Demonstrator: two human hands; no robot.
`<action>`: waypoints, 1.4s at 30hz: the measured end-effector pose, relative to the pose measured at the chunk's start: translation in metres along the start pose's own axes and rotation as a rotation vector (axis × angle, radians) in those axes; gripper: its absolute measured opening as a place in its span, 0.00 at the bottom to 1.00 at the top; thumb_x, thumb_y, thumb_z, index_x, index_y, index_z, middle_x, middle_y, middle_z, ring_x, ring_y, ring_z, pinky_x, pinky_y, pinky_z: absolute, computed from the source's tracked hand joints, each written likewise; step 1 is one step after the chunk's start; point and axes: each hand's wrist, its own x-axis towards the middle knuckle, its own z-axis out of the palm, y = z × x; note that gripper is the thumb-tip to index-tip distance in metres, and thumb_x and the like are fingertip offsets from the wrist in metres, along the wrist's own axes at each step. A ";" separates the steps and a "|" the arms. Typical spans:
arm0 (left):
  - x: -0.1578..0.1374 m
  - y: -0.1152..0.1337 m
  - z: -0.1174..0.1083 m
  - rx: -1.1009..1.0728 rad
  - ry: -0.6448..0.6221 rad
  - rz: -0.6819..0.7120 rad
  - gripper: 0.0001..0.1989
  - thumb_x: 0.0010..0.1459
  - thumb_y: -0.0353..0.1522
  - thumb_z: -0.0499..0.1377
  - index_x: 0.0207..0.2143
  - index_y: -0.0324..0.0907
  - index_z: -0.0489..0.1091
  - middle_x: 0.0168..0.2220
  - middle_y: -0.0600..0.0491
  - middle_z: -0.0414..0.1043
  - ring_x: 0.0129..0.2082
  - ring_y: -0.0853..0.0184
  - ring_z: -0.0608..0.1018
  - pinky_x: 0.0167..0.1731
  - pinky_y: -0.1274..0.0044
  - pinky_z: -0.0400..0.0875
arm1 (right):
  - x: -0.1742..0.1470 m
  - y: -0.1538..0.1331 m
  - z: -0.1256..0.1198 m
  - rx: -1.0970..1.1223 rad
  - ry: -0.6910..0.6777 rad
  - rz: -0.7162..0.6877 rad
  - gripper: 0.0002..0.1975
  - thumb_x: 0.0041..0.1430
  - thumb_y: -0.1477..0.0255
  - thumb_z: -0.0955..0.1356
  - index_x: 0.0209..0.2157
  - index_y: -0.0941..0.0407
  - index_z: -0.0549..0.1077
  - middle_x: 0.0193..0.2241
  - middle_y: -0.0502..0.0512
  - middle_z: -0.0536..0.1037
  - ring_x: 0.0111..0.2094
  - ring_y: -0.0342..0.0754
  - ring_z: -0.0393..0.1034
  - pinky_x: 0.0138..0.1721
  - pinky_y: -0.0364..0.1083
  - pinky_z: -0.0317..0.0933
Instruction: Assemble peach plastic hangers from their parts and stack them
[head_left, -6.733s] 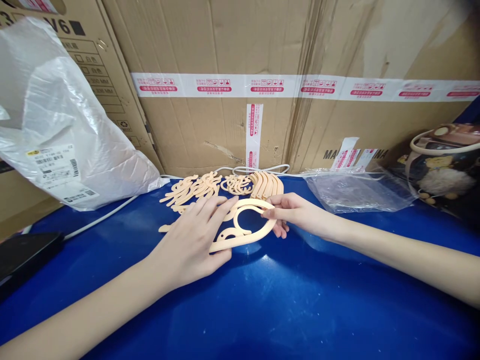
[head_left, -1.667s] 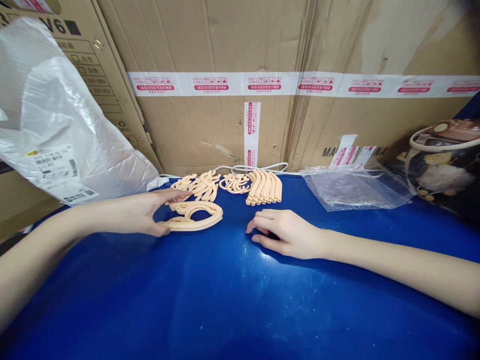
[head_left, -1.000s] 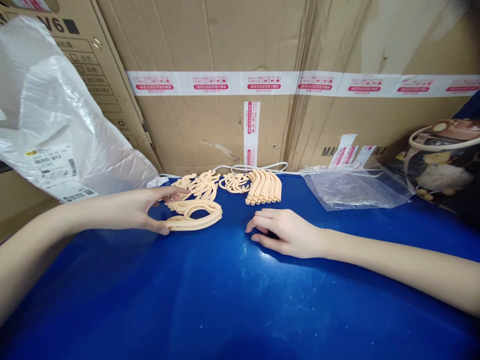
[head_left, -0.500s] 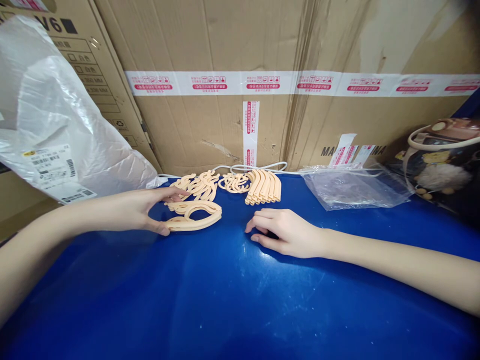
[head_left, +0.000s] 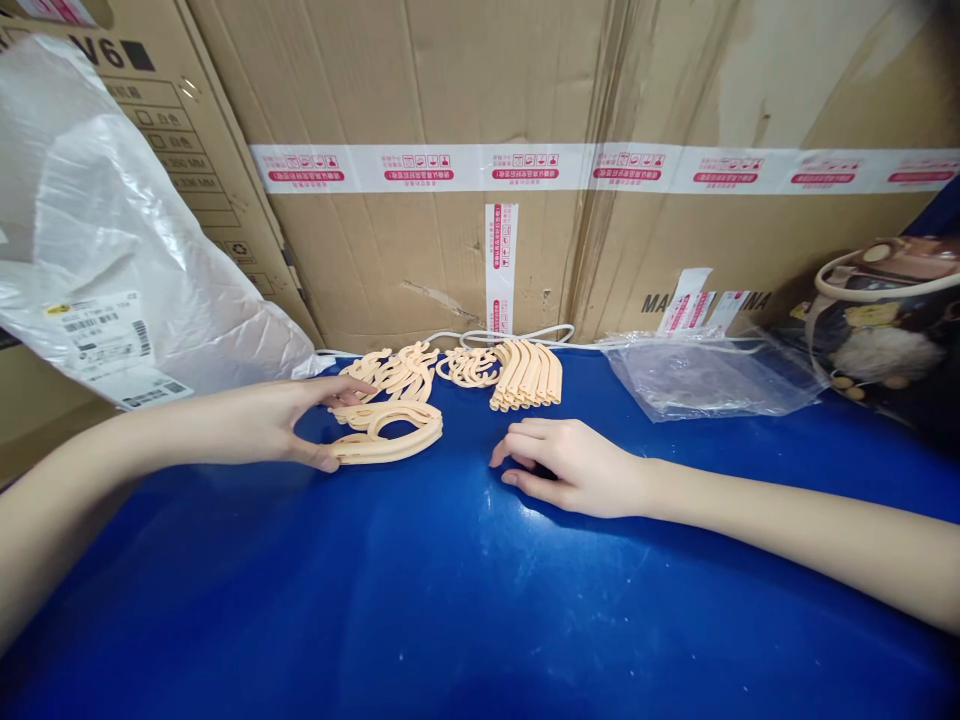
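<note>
My left hand (head_left: 281,425) reaches in from the left and grips the left end of a small stack of beige plastic folding hangers (head_left: 405,437). Its thumb presses the near edge and the fingers are at the far side. The stack lies on the blue table surface (head_left: 420,590). Just behind it are loose curved beige hanger parts (head_left: 411,372). To their right sit small beige hooks (head_left: 466,367), then a neat row of curved beige hanger arms (head_left: 527,376). My right hand (head_left: 566,465) rests on the table in front of that row, fingers loosely bent and apart from the thumb, holding nothing.
Large cardboard boxes (head_left: 420,250) stand along the back edge. A white padded bag (head_left: 127,220) leans at the left. A clear plastic bag (head_left: 705,375) lies at the right, beside a dark patterned basket (head_left: 885,340). A white cord (head_left: 562,335) runs behind the parts.
</note>
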 end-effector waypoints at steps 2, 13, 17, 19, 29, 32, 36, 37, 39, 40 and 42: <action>0.000 0.000 0.000 0.007 0.005 -0.003 0.45 0.50 0.50 0.61 0.65 0.46 0.47 0.65 0.53 0.54 0.62 0.63 0.63 0.60 0.75 0.55 | -0.001 0.000 0.000 0.000 0.004 -0.003 0.09 0.65 0.71 0.62 0.42 0.59 0.70 0.36 0.55 0.74 0.35 0.44 0.68 0.37 0.43 0.62; 0.000 0.002 0.000 0.030 0.006 -0.010 0.45 0.50 0.50 0.60 0.66 0.48 0.45 0.65 0.55 0.55 0.62 0.64 0.63 0.60 0.76 0.56 | 0.000 0.001 0.001 0.003 0.012 -0.005 0.09 0.65 0.71 0.62 0.42 0.58 0.70 0.36 0.54 0.74 0.35 0.44 0.68 0.37 0.43 0.61; -0.001 0.003 -0.001 0.024 0.015 0.000 0.46 0.50 0.49 0.61 0.66 0.47 0.46 0.64 0.54 0.58 0.61 0.63 0.65 0.59 0.76 0.58 | -0.001 0.001 0.001 -0.003 0.009 -0.004 0.09 0.65 0.71 0.62 0.42 0.59 0.70 0.36 0.54 0.74 0.36 0.44 0.68 0.38 0.43 0.62; -0.001 0.003 -0.001 0.026 0.015 -0.001 0.46 0.50 0.50 0.61 0.66 0.47 0.45 0.64 0.54 0.58 0.61 0.63 0.65 0.59 0.76 0.58 | -0.001 0.002 0.001 -0.003 0.005 -0.005 0.09 0.66 0.70 0.61 0.43 0.59 0.70 0.36 0.54 0.74 0.36 0.45 0.68 0.39 0.43 0.62; -0.002 0.003 0.000 0.034 0.005 -0.011 0.45 0.50 0.49 0.60 0.66 0.51 0.45 0.65 0.57 0.56 0.62 0.64 0.63 0.60 0.76 0.56 | 0.000 0.001 0.000 -0.001 0.006 -0.003 0.09 0.66 0.71 0.62 0.42 0.59 0.70 0.36 0.55 0.74 0.35 0.44 0.68 0.37 0.43 0.62; -0.002 0.004 -0.001 0.043 -0.004 -0.022 0.45 0.50 0.50 0.60 0.66 0.51 0.45 0.65 0.57 0.54 0.62 0.64 0.62 0.61 0.75 0.55 | 0.000 0.001 0.000 0.005 0.008 -0.005 0.09 0.65 0.71 0.62 0.42 0.59 0.70 0.36 0.55 0.74 0.35 0.44 0.68 0.38 0.43 0.62; -0.001 0.002 -0.001 0.044 -0.001 -0.015 0.45 0.51 0.50 0.60 0.66 0.51 0.44 0.65 0.56 0.54 0.63 0.62 0.62 0.61 0.73 0.55 | 0.001 0.001 0.000 0.004 0.007 -0.003 0.09 0.65 0.71 0.62 0.43 0.59 0.70 0.36 0.55 0.74 0.35 0.44 0.68 0.38 0.44 0.62; -0.001 0.002 -0.001 0.038 0.000 -0.010 0.45 0.51 0.50 0.60 0.66 0.50 0.44 0.65 0.55 0.54 0.63 0.61 0.62 0.61 0.72 0.55 | 0.001 0.001 0.000 0.004 0.006 -0.002 0.09 0.65 0.71 0.62 0.42 0.58 0.70 0.36 0.55 0.74 0.35 0.45 0.68 0.38 0.44 0.62; -0.001 0.003 -0.001 0.024 -0.007 -0.006 0.45 0.52 0.48 0.60 0.66 0.48 0.44 0.65 0.52 0.54 0.63 0.60 0.62 0.61 0.71 0.55 | 0.000 0.000 0.000 0.007 0.004 0.000 0.09 0.65 0.71 0.62 0.42 0.58 0.70 0.36 0.55 0.75 0.35 0.45 0.68 0.38 0.44 0.63; -0.001 0.003 -0.001 0.018 -0.013 -0.005 0.44 0.52 0.48 0.60 0.66 0.48 0.44 0.65 0.52 0.54 0.63 0.60 0.62 0.61 0.71 0.55 | 0.000 0.000 -0.001 0.007 0.004 0.000 0.09 0.65 0.71 0.61 0.42 0.58 0.70 0.36 0.55 0.75 0.35 0.45 0.68 0.38 0.44 0.63; -0.002 0.004 -0.002 0.008 -0.014 -0.002 0.44 0.52 0.48 0.61 0.66 0.48 0.45 0.65 0.52 0.55 0.62 0.60 0.62 0.60 0.72 0.56 | 0.000 0.000 -0.001 0.005 0.002 0.000 0.09 0.65 0.71 0.61 0.43 0.58 0.70 0.37 0.55 0.75 0.35 0.45 0.68 0.38 0.45 0.63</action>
